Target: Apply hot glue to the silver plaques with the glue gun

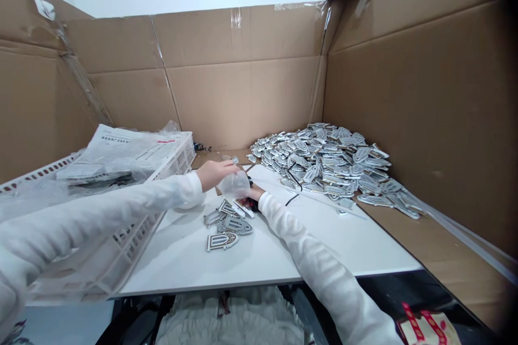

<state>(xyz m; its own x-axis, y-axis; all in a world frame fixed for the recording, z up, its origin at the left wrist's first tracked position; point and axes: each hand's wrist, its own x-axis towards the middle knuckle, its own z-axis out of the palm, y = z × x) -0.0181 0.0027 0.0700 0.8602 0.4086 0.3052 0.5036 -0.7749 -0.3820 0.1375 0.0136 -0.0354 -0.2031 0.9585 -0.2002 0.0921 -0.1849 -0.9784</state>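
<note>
My left hand [214,173] reaches over the middle of the white table [190,261], its fingers bent around the top of a translucent plastic piece [236,185], which looks like a small bag or cup. Close beside it on the right is my right hand [256,192]; its fingers are hidden behind the plastic and a dark object with red parts [247,204]. I cannot make out what that object is. Just in front of both hands lie several flat, arch-shaped grey-and-white pieces [222,241] with brown edges, partly overlapping. Another clear plastic item [190,202] rests under my left wrist.
A large heap of similar arched pieces [319,159] fills the back right. At left stands a white plastic basket [140,242] holding printed papers [129,145] and clear bags. Tall cardboard walls [243,86] enclose the table. A red-taped package [429,329] sits at lower right.
</note>
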